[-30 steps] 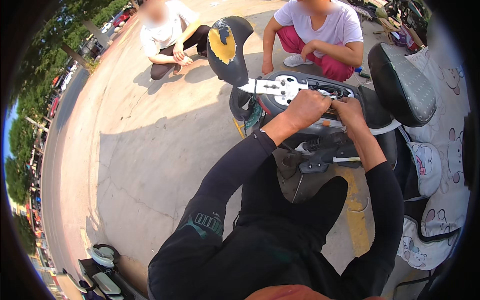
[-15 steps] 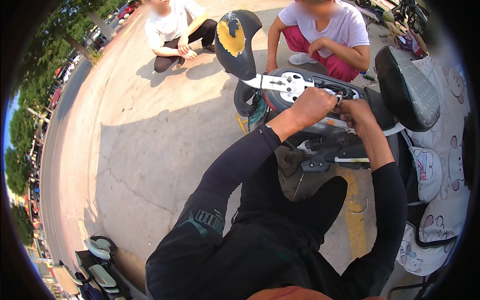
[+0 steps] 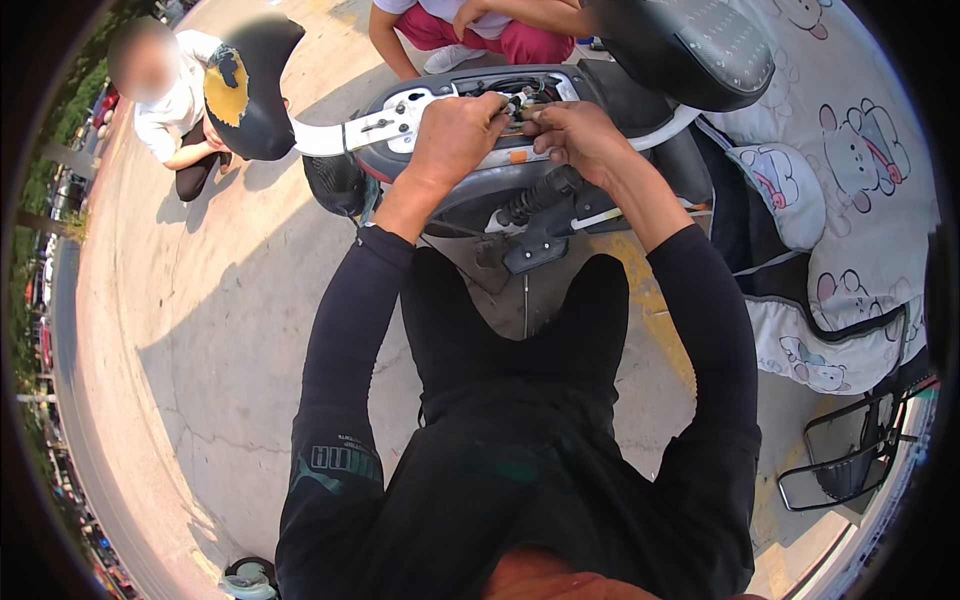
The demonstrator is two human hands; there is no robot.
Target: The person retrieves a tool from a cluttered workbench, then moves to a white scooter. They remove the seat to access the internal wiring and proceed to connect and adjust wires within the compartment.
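Observation:
An electric scooter stands before me, with an open compartment of black wiring (image 3: 543, 88) in its deck. My left hand (image 3: 455, 140) is closed at the compartment's near edge, fingertips pinched on something too small to make out. Just right of it, my right hand (image 3: 580, 140) has curled fingers pinched at the same wires, what they hold hidden. To the left are a white metal bracket (image 3: 375, 130) with bolts and a dark saddle (image 3: 262, 105) with torn yellow padding. A black shock absorber (image 3: 535, 195) sits below my hands.
A padded black backrest (image 3: 690, 50) is at upper right, beside a white cartoon-print quilted cover (image 3: 850, 200). A person in a white top (image 3: 165, 130) squats at left; another in pink trousers (image 3: 530, 35) squats beyond the scooter. A black-framed mirror-like object (image 3: 835, 445) lies at lower right.
My view has shifted, so the scooter and both people appear higher and further left. Both hands remain at the wiring, the right one's fingers slightly repositioned.

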